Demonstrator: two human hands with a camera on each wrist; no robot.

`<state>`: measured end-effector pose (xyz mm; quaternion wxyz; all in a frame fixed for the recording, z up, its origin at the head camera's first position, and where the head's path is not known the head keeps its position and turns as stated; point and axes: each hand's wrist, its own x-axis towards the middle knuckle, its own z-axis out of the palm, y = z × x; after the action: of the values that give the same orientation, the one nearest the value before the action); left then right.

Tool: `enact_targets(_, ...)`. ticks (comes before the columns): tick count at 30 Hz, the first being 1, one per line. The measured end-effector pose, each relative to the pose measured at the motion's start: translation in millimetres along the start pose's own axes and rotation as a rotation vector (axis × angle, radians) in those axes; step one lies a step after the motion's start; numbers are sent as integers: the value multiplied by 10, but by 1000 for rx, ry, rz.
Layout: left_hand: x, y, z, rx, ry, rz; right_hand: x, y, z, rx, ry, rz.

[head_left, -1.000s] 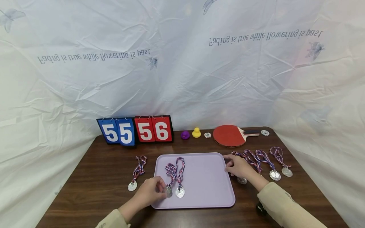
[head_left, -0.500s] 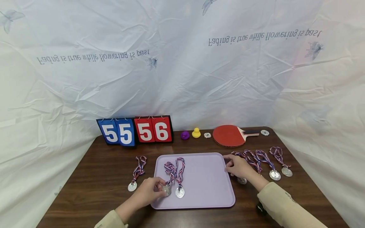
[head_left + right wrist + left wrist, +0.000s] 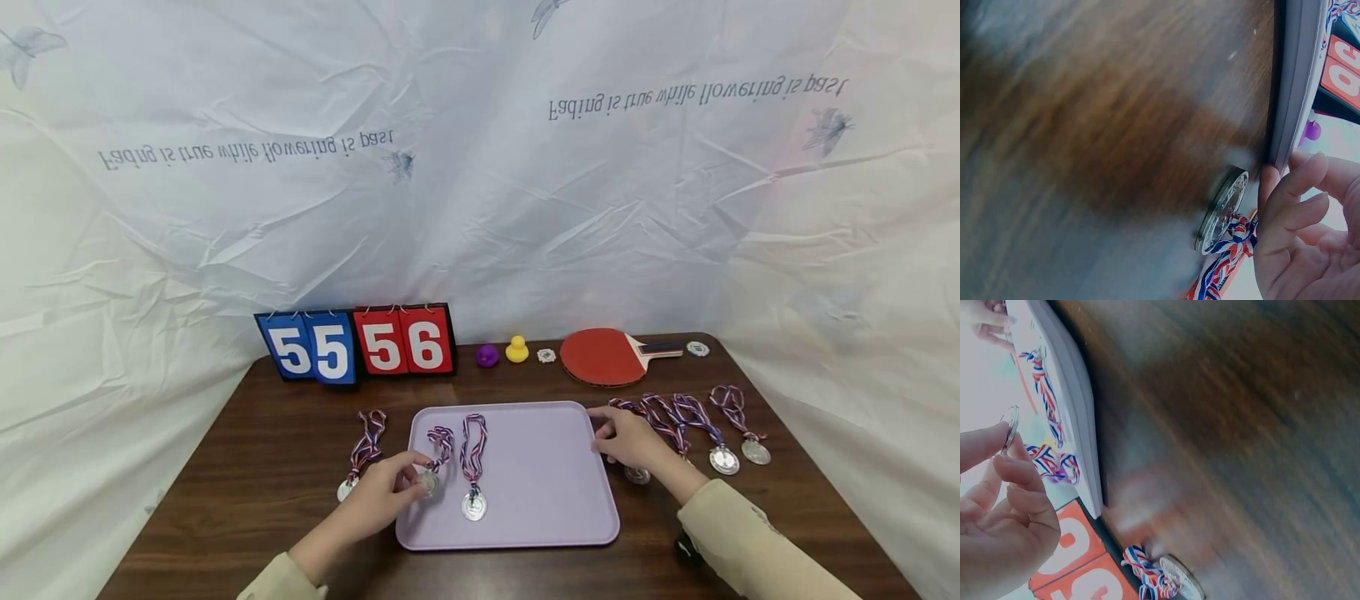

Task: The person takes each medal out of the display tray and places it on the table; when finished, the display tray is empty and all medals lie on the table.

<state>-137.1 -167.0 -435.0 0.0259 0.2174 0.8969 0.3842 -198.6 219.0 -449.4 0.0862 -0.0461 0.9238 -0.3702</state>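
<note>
My left hand (image 3: pixel 384 493) pinches a silver medal (image 3: pixel 429 483) between thumb and fingers, over the left side of the lilac tray (image 3: pixel 540 479). Its red, white and blue ribbon (image 3: pixel 442 447) trails toward the tray. In the left wrist view the medal (image 3: pixel 1012 428) stands edge-on at the fingertips. Another medal (image 3: pixel 474 505) lies on the tray, ribbon stretched away from me. At the tray's right rim, my right hand (image 3: pixel 628 440) holds on, its fingertips on either side of the edge in the right wrist view.
Left of the tray lies one medal (image 3: pixel 347 490), partly behind my left hand. Several more, including one medal (image 3: pixel 724 460), lie on the right. Along the back stand a scoreboard (image 3: pixel 356 346), a purple duck (image 3: pixel 487 356), a yellow duck (image 3: pixel 517 349) and a red paddle (image 3: pixel 602 357).
My left hand has shifted left and slightly away from me with the pinched medal, drawing its ribbon away from the other medal on the tray. The right hand stays at the rim.
</note>
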Motion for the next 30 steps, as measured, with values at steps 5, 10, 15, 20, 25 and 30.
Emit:
enact_targets(5, -5, 5, -89, 9, 16, -40, 9, 9, -3, 4, -4, -3)
enact_targets(10, -3, 19, -211, -34, 17, -92, 11, 8, -4, 6, -6, -8)
enact_targets(15, -5, 8, -349, -38, 51, -133, 12, 8, 1, 3, -8, -2)
enact_targets(20, -19, -58, -494, -19, 75, -165, 6, 4, 6, 0, -3, -5)
enact_targets(25, -48, -180, -650, 15, 119, -157, 5, 0, 15, -2, 4, -10)
enact_targets(30, -80, -332, -796, 74, 158, -130, 15, 7, 10, 4, -1, -5)
